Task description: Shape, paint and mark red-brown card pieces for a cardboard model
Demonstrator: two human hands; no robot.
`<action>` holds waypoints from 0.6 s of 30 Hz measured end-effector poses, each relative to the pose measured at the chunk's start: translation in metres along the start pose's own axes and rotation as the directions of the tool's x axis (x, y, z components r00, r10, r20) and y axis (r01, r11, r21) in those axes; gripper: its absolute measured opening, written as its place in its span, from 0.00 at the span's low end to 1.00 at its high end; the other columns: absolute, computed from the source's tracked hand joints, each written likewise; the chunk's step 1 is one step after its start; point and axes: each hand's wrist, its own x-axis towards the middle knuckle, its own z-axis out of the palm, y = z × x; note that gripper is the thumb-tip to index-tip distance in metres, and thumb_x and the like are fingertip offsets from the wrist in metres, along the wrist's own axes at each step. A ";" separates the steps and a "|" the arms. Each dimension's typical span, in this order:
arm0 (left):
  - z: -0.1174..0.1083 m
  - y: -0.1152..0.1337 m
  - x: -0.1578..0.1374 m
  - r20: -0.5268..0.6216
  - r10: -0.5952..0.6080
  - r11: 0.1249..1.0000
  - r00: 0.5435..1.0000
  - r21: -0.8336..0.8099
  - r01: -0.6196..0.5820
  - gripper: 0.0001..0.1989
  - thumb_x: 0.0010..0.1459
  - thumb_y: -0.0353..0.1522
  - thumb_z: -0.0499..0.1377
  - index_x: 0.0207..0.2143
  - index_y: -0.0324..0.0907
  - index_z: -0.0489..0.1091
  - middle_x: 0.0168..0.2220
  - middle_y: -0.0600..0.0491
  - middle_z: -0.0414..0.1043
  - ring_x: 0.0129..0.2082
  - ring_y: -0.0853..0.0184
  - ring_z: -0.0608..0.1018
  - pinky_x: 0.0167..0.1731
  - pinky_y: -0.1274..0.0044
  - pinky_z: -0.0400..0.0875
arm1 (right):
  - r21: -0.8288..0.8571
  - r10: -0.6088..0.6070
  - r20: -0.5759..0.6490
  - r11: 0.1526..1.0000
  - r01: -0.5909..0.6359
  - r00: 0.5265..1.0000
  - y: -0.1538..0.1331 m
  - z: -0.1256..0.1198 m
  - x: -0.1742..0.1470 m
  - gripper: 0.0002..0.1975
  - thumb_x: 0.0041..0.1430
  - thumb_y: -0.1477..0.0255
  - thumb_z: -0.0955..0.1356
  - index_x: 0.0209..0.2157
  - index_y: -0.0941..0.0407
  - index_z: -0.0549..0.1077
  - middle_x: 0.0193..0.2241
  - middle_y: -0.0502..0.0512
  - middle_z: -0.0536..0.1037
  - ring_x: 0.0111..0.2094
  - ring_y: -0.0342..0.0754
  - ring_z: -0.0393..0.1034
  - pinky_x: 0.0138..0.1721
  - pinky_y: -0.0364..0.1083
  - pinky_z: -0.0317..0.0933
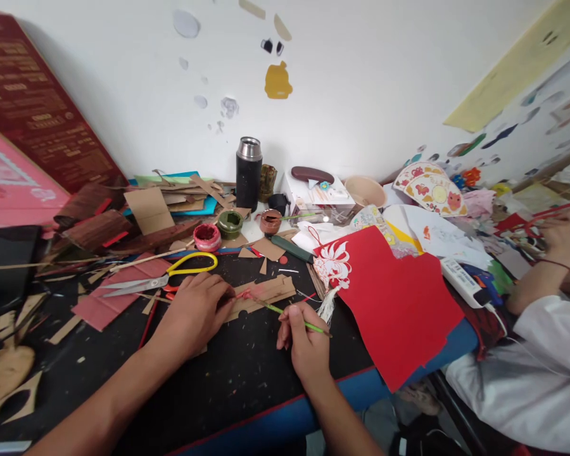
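Our right hand (pixel 308 342) has a green brush (pixel 274 308) pinched between the thumb and the bent fingers, with almost no gap. Our left hand (pixel 197 310) is curled, with its fingertips down at the left end of a strip of brown card (pixel 275 290). There is red paint (pixel 247 294) right by those fingertips. The fingers hide what is under them, so we cannot tell if they pinch something small or just press down.

The card lies flat on the black top of the counter (pixel 237 373), in front of us. It is ahead of our right hand and a bit to its left, and just right of our left hand. The left hand is nearer, for it is right at the card's end. The card's long way runs from side to side on a slant, with its right end farther from us.

The brush slants the other way. Its thin end points left and away from us, at the red paint, and its back end sticks out to the right, past our hand. We cannot tell if the tip touches the card. The scissors (pixel 192 264) lie just past our left hand.
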 end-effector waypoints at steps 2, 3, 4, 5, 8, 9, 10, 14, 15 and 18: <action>0.001 0.000 0.000 -0.002 0.000 1.000 1.000 0.012 0.000 0.08 0.69 0.35 0.60 0.37 0.46 0.78 0.38 0.48 0.81 0.43 0.52 0.79 0.46 0.62 0.68 | 0.016 -0.008 -0.051 1.000 0.008 0.999 -0.001 0.000 0.001 0.30 0.71 0.42 0.68 0.30 0.54 0.75 0.15 0.46 0.69 0.14 0.44 0.67 0.18 0.41 0.57; 0.002 0.000 0.000 -0.003 0.000 1.000 1.000 0.020 0.000 0.08 0.69 0.35 0.60 0.37 0.46 0.78 0.38 0.48 0.81 0.43 0.52 0.79 0.46 0.62 0.68 | 0.027 -0.013 -0.081 1.000 0.015 0.997 -0.002 0.000 0.002 0.30 0.70 0.42 0.68 0.30 0.54 0.74 0.15 0.46 0.69 0.15 0.44 0.68 0.18 0.41 0.57; 0.002 0.000 0.000 -0.002 0.000 1.000 1.000 0.029 0.000 0.08 0.69 0.35 0.60 0.37 0.46 0.78 0.38 0.48 0.81 0.43 0.52 0.79 0.46 0.62 0.68 | 0.037 -0.015 -0.108 0.999 0.020 0.994 -0.002 0.000 0.002 0.30 0.70 0.41 0.68 0.30 0.54 0.74 0.16 0.45 0.68 0.15 0.44 0.68 0.18 0.41 0.57; 0.003 0.001 0.000 0.000 -0.002 0.999 1.000 0.036 0.002 0.08 0.69 0.34 0.60 0.37 0.46 0.78 0.39 0.48 0.81 0.43 0.52 0.79 0.46 0.62 0.68 | 0.047 -0.015 -0.125 0.999 0.021 0.992 -0.003 0.000 0.003 0.30 0.70 0.41 0.68 0.30 0.54 0.74 0.16 0.45 0.67 0.15 0.44 0.68 0.17 0.41 0.57; 0.003 0.001 0.000 -0.009 -0.011 0.998 1.000 0.054 0.011 0.07 0.69 0.33 0.60 0.37 0.45 0.77 0.39 0.48 0.80 0.43 0.52 0.79 0.45 0.62 0.67 | 0.060 -0.006 -0.119 0.998 0.013 0.993 -0.003 0.000 0.003 0.31 0.69 0.40 0.68 0.30 0.55 0.74 0.16 0.44 0.67 0.14 0.43 0.68 0.17 0.41 0.57; 0.002 0.002 0.000 -0.014 -0.013 0.998 1.000 0.058 0.014 0.06 0.69 0.33 0.61 0.37 0.45 0.77 0.39 0.48 0.80 0.43 0.52 0.79 0.45 0.62 0.67 | 0.060 -0.006 -0.111 0.998 0.012 0.994 -0.002 0.000 0.003 0.31 0.69 0.41 0.68 0.30 0.55 0.74 0.16 0.44 0.67 0.14 0.43 0.68 0.17 0.41 0.57; 0.002 0.002 0.000 -0.019 -0.015 0.998 1.000 0.062 0.016 0.05 0.68 0.33 0.61 0.37 0.45 0.77 0.39 0.48 0.80 0.43 0.52 0.79 0.45 0.62 0.67 | 0.059 -0.007 -0.105 0.998 0.013 0.994 -0.002 0.000 0.002 0.31 0.69 0.41 0.68 0.30 0.55 0.74 0.16 0.44 0.67 0.14 0.43 0.68 0.17 0.40 0.57; 0.001 0.002 0.001 -0.023 -0.022 0.998 1.000 0.066 0.023 0.05 0.68 0.32 0.62 0.37 0.45 0.77 0.39 0.49 0.80 0.43 0.52 0.79 0.46 0.62 0.67 | 0.060 -0.012 -0.108 0.998 0.018 0.994 -0.002 0.000 0.002 0.31 0.69 0.40 0.68 0.30 0.55 0.74 0.16 0.44 0.67 0.14 0.43 0.68 0.17 0.40 0.56; 0.001 0.002 0.001 -0.023 -0.024 0.998 0.999 0.065 0.026 0.05 0.68 0.32 0.62 0.37 0.45 0.77 0.39 0.49 0.80 0.43 0.52 0.79 0.46 0.62 0.67 | 0.063 -0.011 -0.106 0.998 0.018 0.994 -0.003 0.000 0.002 0.31 0.69 0.40 0.68 0.30 0.55 0.74 0.16 0.44 0.67 0.14 0.43 0.67 0.16 0.40 0.56; 0.002 0.001 0.001 -0.028 -0.022 0.998 0.999 0.060 0.024 0.05 0.68 0.32 0.62 0.37 0.44 0.77 0.39 0.49 0.80 0.43 0.52 0.79 0.45 0.61 0.67 | 0.069 -0.010 -0.102 0.997 0.017 0.995 -0.003 0.001 0.003 0.31 0.69 0.40 0.69 0.29 0.55 0.74 0.15 0.44 0.67 0.13 0.43 0.67 0.16 0.40 0.55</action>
